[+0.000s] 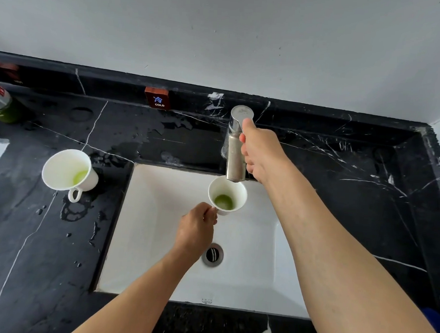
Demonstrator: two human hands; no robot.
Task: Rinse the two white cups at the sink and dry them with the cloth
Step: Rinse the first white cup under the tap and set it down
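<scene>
My left hand grips the handle of a white cup with green liquid at its bottom, held upright over the white sink, just under the spout of the steel tap. My right hand rests on the tap's right side, thumb on the lever at the top. No water runs from the spout. A second white cup with a green residue inside stands on the black marble counter left of the sink, handle toward me. No cloth is in view.
Water puddles and drops lie on the counter around the second cup. A red COLD sign sits on the back ledge. A green-and-white bottle stands at the far left. The drain is in the basin's middle.
</scene>
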